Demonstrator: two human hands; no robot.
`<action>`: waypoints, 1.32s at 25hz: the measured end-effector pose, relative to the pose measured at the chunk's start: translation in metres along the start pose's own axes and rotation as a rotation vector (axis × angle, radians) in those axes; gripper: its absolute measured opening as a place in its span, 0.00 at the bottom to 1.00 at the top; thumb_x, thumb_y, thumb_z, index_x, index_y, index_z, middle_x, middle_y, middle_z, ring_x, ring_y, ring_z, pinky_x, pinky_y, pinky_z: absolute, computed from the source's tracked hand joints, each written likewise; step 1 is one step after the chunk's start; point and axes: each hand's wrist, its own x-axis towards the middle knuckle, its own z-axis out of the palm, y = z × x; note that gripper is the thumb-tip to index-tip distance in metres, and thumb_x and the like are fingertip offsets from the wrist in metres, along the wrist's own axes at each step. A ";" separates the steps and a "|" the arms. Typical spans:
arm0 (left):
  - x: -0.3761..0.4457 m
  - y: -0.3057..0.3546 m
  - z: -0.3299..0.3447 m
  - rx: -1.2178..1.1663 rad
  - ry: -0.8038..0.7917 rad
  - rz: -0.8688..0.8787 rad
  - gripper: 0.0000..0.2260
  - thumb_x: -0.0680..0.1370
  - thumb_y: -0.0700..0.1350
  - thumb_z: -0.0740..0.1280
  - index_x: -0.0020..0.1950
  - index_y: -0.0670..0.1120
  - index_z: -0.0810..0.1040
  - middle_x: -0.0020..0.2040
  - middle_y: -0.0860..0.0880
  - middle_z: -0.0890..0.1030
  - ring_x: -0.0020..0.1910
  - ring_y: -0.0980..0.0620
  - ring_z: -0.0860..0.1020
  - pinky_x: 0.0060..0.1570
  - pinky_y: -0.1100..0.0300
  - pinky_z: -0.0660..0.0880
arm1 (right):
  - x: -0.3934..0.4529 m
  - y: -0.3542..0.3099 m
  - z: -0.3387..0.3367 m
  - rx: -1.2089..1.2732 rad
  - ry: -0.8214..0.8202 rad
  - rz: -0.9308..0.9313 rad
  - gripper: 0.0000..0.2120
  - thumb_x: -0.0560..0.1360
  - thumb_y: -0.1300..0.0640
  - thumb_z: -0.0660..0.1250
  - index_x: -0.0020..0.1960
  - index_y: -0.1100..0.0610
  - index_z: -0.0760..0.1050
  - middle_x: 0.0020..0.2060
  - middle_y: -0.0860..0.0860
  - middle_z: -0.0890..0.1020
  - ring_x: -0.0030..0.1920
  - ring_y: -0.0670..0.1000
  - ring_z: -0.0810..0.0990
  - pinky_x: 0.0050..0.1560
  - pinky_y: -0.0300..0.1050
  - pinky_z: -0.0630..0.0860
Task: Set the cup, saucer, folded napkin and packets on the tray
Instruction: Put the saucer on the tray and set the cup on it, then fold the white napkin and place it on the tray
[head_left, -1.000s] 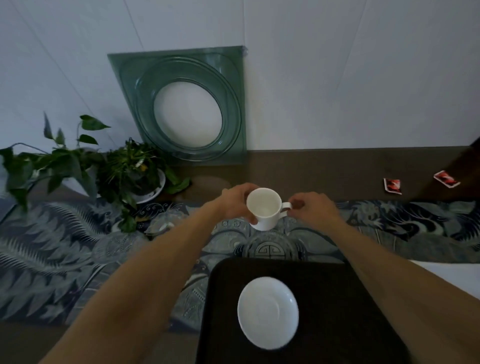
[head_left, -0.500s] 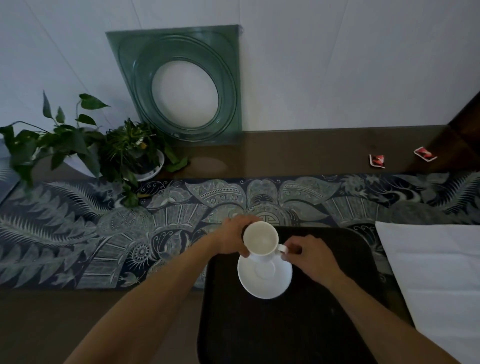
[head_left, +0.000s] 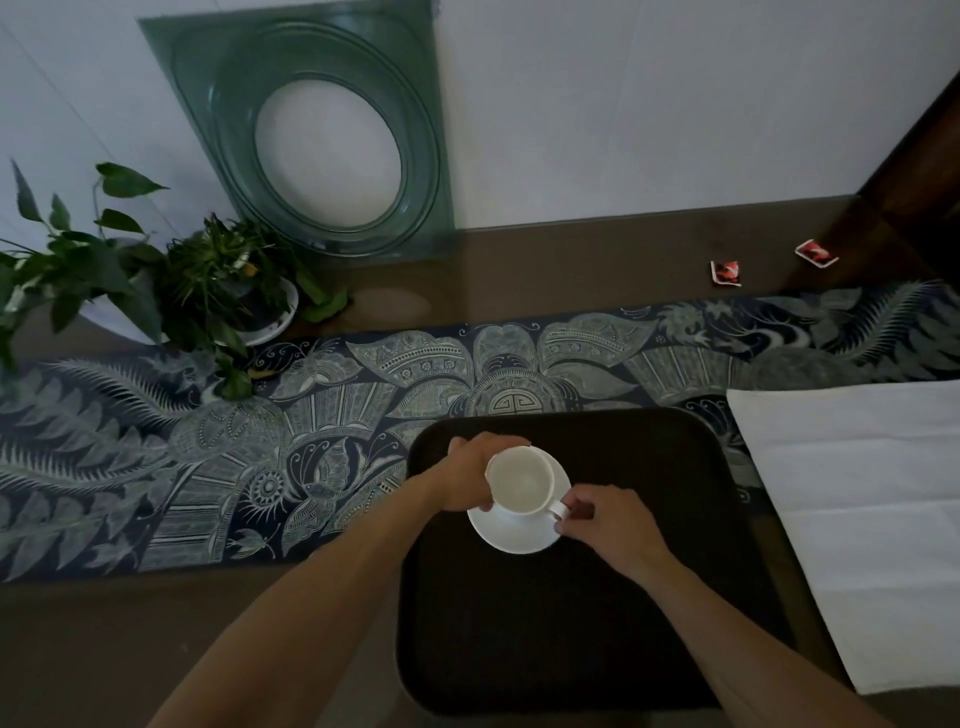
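Cup on saucer, both hands holding it

The white cup (head_left: 519, 480) stands on the saucer (head_left: 514, 535) near the tray's (head_left: 597, 649) far edge; left hand (head_left: 465, 475) fingers wrap its body, right hand (head_left: 605, 525) fingers pinch the handle. Two red packets (head_left: 725, 273) (print unreadable) lie near the table's far right corner; the white napkin (head_left: 872, 519) lies just right of the tray.

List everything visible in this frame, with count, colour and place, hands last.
cup: 1, white, on the saucer
saucer: 1, white, on the tray
tray: 1, black, near table edge
napkin: 1, white, right of tray
packets: 2, red, far right of table
runner: 1, blue patterned, across table
plants: 2, green, far left
glass panel: 1, green, against wall
left hand: holds cup body
right hand: pinches cup handle
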 end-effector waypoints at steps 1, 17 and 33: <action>0.001 0.000 0.001 0.007 -0.003 -0.010 0.38 0.67 0.32 0.71 0.73 0.52 0.64 0.70 0.47 0.68 0.68 0.46 0.61 0.60 0.54 0.52 | -0.001 0.000 0.002 0.001 0.000 0.003 0.06 0.69 0.49 0.75 0.42 0.42 0.77 0.38 0.41 0.82 0.42 0.38 0.79 0.50 0.42 0.76; 0.024 0.027 -0.023 0.156 -0.073 -0.118 0.32 0.74 0.47 0.67 0.77 0.53 0.59 0.74 0.41 0.64 0.73 0.39 0.59 0.72 0.43 0.57 | -0.029 0.013 -0.020 -0.129 0.038 0.121 0.15 0.74 0.46 0.69 0.60 0.45 0.74 0.51 0.44 0.80 0.49 0.42 0.78 0.52 0.44 0.77; 0.047 0.252 0.181 0.629 -0.324 0.171 0.29 0.74 0.67 0.58 0.70 0.53 0.69 0.69 0.43 0.70 0.66 0.40 0.69 0.63 0.43 0.68 | -0.253 0.216 -0.131 -0.510 0.175 0.530 0.19 0.78 0.40 0.57 0.62 0.48 0.73 0.60 0.52 0.78 0.61 0.55 0.75 0.61 0.53 0.70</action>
